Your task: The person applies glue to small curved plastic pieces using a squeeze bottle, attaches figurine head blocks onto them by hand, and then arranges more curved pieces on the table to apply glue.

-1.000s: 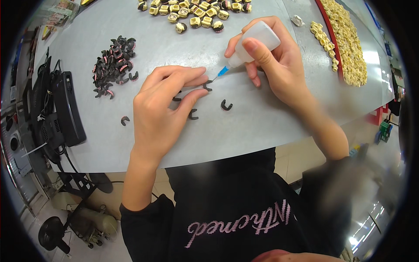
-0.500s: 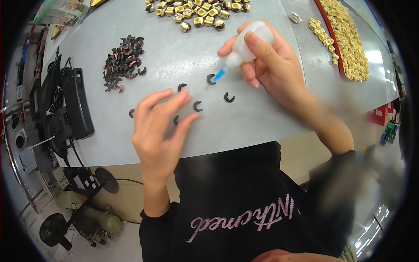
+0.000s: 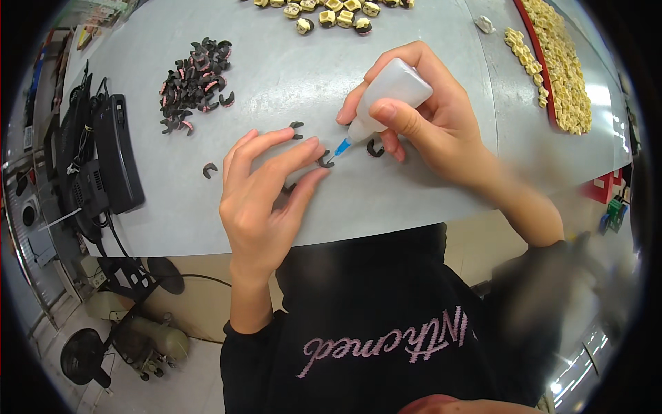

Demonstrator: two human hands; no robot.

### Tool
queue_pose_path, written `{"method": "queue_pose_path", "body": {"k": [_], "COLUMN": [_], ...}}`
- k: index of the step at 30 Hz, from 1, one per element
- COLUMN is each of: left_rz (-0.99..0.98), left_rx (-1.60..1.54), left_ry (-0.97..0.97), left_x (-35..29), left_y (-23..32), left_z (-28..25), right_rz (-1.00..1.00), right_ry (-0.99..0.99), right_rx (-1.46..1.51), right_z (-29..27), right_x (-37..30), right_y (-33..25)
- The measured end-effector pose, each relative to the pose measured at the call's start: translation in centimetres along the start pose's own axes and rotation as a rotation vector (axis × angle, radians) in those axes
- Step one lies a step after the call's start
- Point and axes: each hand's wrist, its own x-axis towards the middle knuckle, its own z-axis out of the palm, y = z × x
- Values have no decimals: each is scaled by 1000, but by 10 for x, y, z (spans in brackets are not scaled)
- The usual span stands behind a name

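In my right hand (image 3: 431, 114) is a translucent white squeeze bottle (image 3: 394, 93), tilted down to the left. Its blue needle tip (image 3: 342, 147) touches or nearly touches a small black C-shaped piece (image 3: 327, 163) on the table. My left hand (image 3: 258, 196) has its thumb and index finger closed round that piece, the other fingers spread. Another black C-shaped piece (image 3: 375, 148) lies under the right hand's fingers. More such pieces lie about the left hand, one (image 3: 209, 170) to its left, others partly hidden by the fingers.
A heap of black curved pieces with pink ridged edges (image 3: 196, 83) lies at the far left. Cream-and-black pieces (image 3: 327, 17) are at the back. A red-edged tray (image 3: 552, 114) of cream pieces stands at right. A black power adapter (image 3: 121, 152) and cables are at left.
The bottle's tip has moved down and left from one C-shaped piece to another. My left thumb and index finger have come together round that piece. The whole view has shifted slightly.
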Motion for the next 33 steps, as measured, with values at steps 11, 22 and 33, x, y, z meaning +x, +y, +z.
{"method": "queue_pose_path", "body": {"k": [11, 22, 33], "left_rz": [3, 16, 23], "left_rx": [1, 12, 8], "left_ry": [-4, -4, 3], "left_x": [1, 1, 1], "left_y": [0, -1, -1], "left_z": [0, 0, 1], "right_rz": [-42, -10, -50], "right_ry": [-12, 16, 37], "right_rx": [-38, -111, -21], "right_z": [1, -1, 2], "right_x": [1, 0, 1], "right_y": [4, 1, 5]}}
